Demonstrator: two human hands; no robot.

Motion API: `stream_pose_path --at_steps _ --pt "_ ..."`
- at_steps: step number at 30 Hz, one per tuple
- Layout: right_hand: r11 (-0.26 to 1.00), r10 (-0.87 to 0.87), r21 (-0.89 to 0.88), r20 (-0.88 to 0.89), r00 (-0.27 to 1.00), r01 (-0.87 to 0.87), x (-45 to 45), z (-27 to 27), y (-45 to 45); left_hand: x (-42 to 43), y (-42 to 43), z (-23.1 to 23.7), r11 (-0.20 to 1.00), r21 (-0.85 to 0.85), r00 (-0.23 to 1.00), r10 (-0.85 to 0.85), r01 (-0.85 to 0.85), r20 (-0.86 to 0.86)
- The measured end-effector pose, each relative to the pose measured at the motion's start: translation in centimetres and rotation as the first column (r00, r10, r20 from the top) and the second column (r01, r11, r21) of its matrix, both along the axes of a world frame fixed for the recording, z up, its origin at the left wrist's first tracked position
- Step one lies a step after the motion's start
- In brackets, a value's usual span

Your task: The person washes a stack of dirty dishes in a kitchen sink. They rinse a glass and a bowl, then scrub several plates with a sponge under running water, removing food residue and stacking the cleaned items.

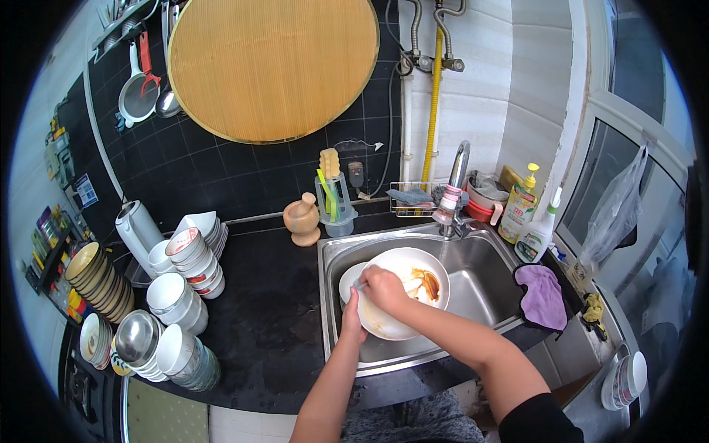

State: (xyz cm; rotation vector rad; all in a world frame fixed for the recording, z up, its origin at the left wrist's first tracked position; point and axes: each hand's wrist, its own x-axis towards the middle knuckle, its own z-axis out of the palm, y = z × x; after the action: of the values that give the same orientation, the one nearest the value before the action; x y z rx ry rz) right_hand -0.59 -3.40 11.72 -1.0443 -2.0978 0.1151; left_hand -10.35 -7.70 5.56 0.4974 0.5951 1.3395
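Observation:
Over the left part of a stainless steel sink (482, 277), a white bowl (401, 257) with brown sauce residue sits tilted. My left hand (352, 318) grips its left rim, thumb up. My right hand (382, 288) is closed on a greyish cloth or scrubber (359, 283), mostly hidden by the fingers, at the bowl's inner left side. Another white dish (348, 279) lies partly beneath the bowl. The chrome faucet (460, 166) stands behind the sink; no running water is visible.
Stacked bowls (177, 299) and a white kettle (135, 232) fill the counter's left end. A wooden mortar and pestle (303, 219) stands behind, left of the sink. Dish soap (518, 207), a spray bottle (538, 232) and a purple cloth (541, 296) are at the right.

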Motion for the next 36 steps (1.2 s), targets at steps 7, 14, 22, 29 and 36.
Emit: stream_pose_path --at_steps 7,14,22,29,36 --pt "0.809 0.488 -0.498 0.275 0.828 -0.312 2.2 1.4 -1.7 -0.6 0.9 -1.4 0.992 0.092 0.996 0.090 -0.087 -0.027" --pt "0.825 0.510 -0.493 0.438 0.740 -0.276 5.1 0.3 -2.9 0.4 0.6 -0.9 0.941 0.167 0.908 0.331 -0.296 -0.258" --pt "0.847 0.455 -0.307 -0.008 0.891 -0.435 2.4 0.3 -3.3 -0.5 -0.1 0.4 0.934 0.103 0.931 0.353 -0.343 -0.095" --pt "0.765 0.581 -0.562 0.394 0.712 -0.313 7.8 2.0 -3.7 -0.2 0.3 0.0 0.898 0.180 0.876 0.434 -0.402 -0.209" --pt "0.855 0.468 -0.254 0.001 0.884 -0.452 4.3 -0.6 -6.2 -0.3 0.6 -0.3 0.894 0.168 0.876 0.443 -0.415 -0.192"
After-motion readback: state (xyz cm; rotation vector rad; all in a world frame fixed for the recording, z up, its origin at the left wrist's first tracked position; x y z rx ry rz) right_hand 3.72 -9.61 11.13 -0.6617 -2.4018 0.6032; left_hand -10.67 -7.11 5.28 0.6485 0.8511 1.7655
